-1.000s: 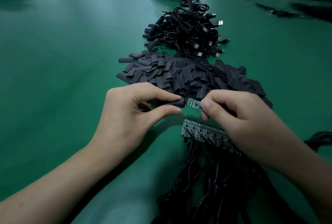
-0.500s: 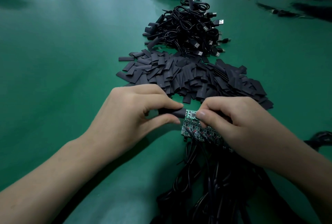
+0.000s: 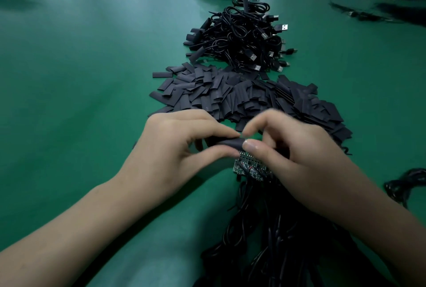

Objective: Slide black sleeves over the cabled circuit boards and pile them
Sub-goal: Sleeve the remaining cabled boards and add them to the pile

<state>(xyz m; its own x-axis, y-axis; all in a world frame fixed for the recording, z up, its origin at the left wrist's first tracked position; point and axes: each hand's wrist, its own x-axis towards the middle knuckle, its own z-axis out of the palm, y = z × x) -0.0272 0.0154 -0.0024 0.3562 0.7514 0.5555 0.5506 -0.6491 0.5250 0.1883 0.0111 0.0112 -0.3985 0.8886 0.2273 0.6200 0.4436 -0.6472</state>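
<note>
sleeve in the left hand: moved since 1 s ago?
Yes. The sleeve has slid right, up against the right hand's thumb, and lies nearer the row of boards on the table.

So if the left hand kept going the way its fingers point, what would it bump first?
The right hand, probably its thumb. The left hand pinches the sleeve and points right, and the right thumb sits at the sleeve's end, almost touching the left fingertips.

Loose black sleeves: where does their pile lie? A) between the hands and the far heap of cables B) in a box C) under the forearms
A: the pile of sleeves lies just past the left hand and right hand, with the heap of cables behind it.
</note>
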